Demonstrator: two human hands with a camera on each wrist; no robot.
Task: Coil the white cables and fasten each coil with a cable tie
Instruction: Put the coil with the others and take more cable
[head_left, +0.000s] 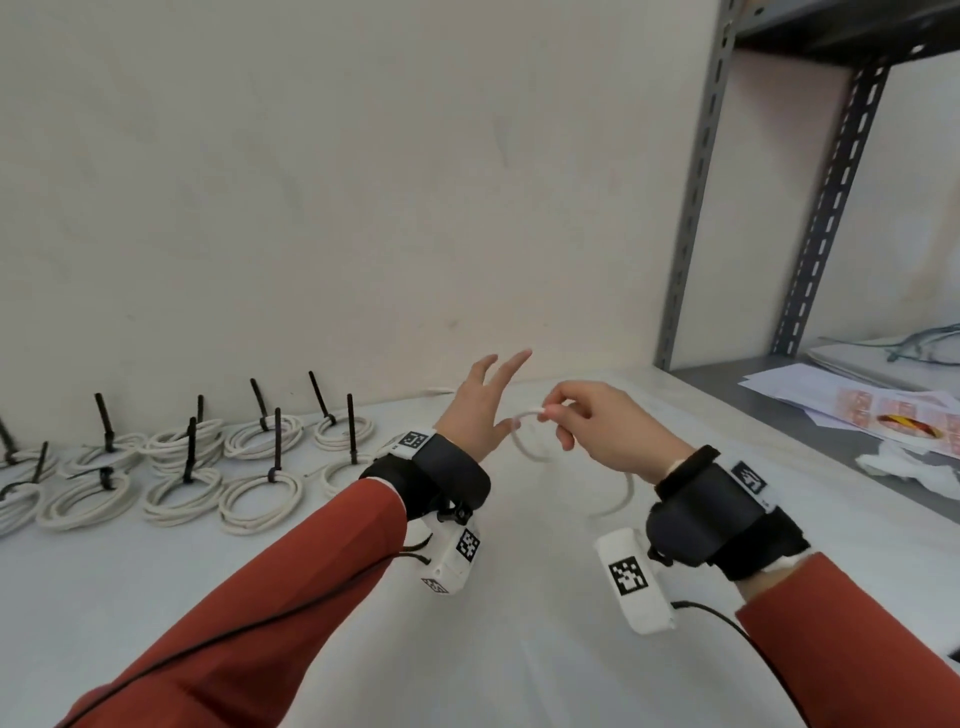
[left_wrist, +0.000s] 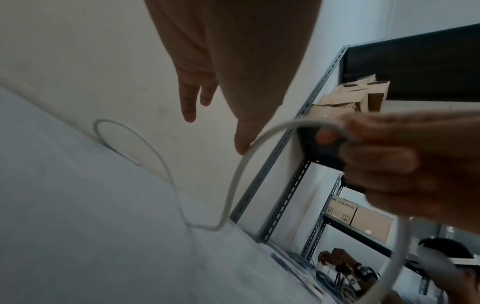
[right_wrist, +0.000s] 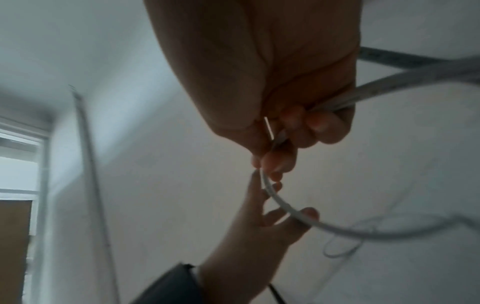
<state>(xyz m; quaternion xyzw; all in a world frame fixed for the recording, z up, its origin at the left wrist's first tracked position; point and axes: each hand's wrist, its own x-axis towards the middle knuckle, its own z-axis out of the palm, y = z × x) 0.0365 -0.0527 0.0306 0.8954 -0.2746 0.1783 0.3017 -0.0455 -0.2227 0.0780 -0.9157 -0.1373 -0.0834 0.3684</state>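
Pinching the white cable (head_left: 527, 414), your right hand (head_left: 608, 431) holds its loop right of the tied coils (head_left: 166, 447), your left hand (head_left: 475, 415) spread wide, thumb touching it.

Head view: even, soft light, faint shadows on the white counter (head_left: 104, 597); grey perforated steel shelf upright (head_left: 693, 208) bows near the edge. Wrist views: dim, bluish, motion-blurred; left hand (left_wrist: 233, 61) and right hand (right_wrist: 259, 72) underlit, dark.

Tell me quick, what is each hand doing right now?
Left hand: open, fingers spread, thumb touching the thin white round cable.
Right hand: pinching that cable between curled fingers and thumb.
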